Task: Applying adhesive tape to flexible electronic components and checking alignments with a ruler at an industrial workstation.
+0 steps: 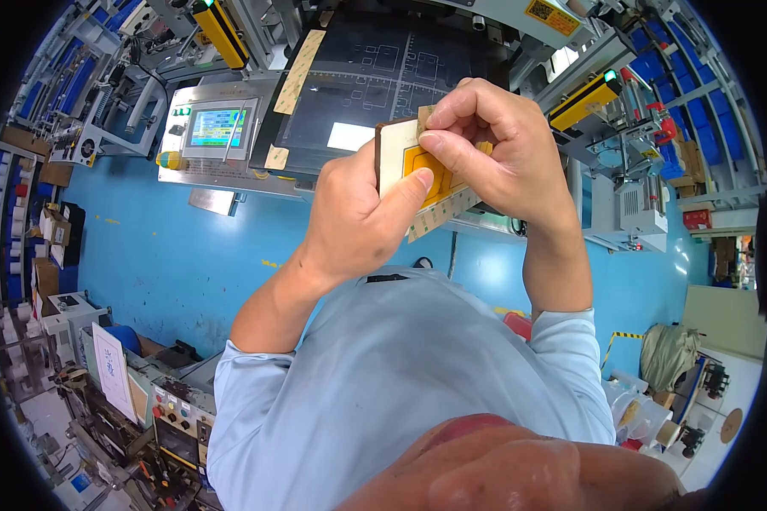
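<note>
A small flat stack (392, 149) with a cream face and dark brown edge is held up above the front of a machine. On its face lies a yellow sheet (441, 185) with dark outlines. My left hand (349, 213) is closed around the stack's left side, its thumb pressing on the yellow sheet. My right hand (507, 153) pinches with thumb and forefinger at the top edge, by a small tan patterned strip (425, 117). Below the yellow sheet, a pale patterned strip (441, 217) sticks out. The far side of the stack is hidden by my fingers.
Beyond my hands lies a dark machine plate (337, 102) with thin printed lines and tan tape strips (301, 72). A touch screen panel (217, 128) stands at its left. Yellow bars (222, 34) flank the machine. A control box (182, 422) is at lower left.
</note>
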`<state>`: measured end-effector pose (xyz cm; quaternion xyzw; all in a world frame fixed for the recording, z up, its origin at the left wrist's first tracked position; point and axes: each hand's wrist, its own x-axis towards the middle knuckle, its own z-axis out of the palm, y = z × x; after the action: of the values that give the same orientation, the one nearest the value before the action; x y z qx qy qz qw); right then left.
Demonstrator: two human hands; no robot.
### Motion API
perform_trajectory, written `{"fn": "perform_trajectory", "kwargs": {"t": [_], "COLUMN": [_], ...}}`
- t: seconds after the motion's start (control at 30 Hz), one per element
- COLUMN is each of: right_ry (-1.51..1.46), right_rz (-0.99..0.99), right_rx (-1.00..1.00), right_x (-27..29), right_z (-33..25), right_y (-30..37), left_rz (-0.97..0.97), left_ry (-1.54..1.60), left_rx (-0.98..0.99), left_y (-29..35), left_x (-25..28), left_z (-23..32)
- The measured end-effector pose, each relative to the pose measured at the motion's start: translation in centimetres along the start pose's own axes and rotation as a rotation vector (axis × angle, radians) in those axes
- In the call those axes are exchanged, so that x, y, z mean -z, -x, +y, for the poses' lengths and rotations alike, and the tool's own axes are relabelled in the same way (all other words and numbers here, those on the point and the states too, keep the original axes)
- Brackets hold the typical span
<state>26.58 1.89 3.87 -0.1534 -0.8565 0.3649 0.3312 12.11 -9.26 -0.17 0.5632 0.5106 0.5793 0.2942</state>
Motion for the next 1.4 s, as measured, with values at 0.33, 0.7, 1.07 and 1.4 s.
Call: {"fn": "perform_trajectory", "kwargs": {"t": [0.33, 0.7, 1.07, 1.4], "right_ry": [-0.019, -0.114, -0.056, -0.050], "right_rz": [0.035, 0.070, 0.077, 0.127], "right_rx": [-0.002, -0.089, -0.020, -0.013], "right_x": [-0.6, 0.0, -0.1, 0.4], "right_z": [0.0, 0.5, 0.7, 0.6], "right_y": [-0.1, 0.2, 0.1, 0.7], "left_rz": [0.036, -0.043, -0.044, -0.061], "left_ry": [0.017, -0.136, -0.097, -0.172], "left_rx": [-0.032, -0.086, -0.011, -0.076], "left_y": [0.5, -1.1, -0.9, -1.1], "left_x": [0.0, 0.0, 0.3, -0.3], "left_z": [-0.6, -0.3, 0.5, 1.0]}}
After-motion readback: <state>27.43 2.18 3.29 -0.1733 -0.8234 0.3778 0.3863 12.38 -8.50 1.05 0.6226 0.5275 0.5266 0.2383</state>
